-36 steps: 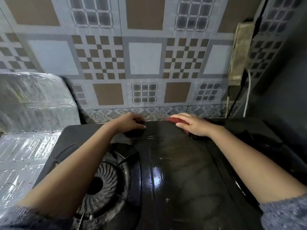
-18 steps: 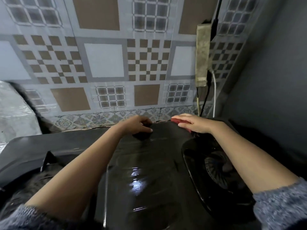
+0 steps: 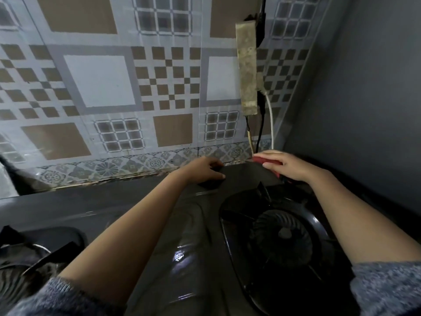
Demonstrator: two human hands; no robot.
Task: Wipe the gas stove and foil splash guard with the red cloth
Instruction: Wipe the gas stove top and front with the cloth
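The black glossy gas stove (image 3: 193, 247) fills the lower view, its right burner (image 3: 282, 238) in a round recess and part of the left burner grate (image 3: 29, 254) at the bottom left. My right hand (image 3: 289, 166) presses the red cloth (image 3: 265, 161) flat on the stove's back right edge, near the wall; only a strip of cloth shows under the fingers. My left hand (image 3: 202, 171) rests on the stove's back edge in the middle, fingers curled over a small dark thing that I cannot make out. The foil splash guard (image 3: 5, 179) barely shows at the far left edge.
A patterned tile wall (image 3: 114, 87) rises right behind the stove. A grimy power strip (image 3: 247, 69) hangs on it, with black and white cables (image 3: 271, 124) dropping toward my right hand. A plain grey side wall (image 3: 364, 99) closes the right side.
The view has swung right: the foil guard and left burner slid out to the left, the right burner came into view. Both hands stay at the stove's back edge.
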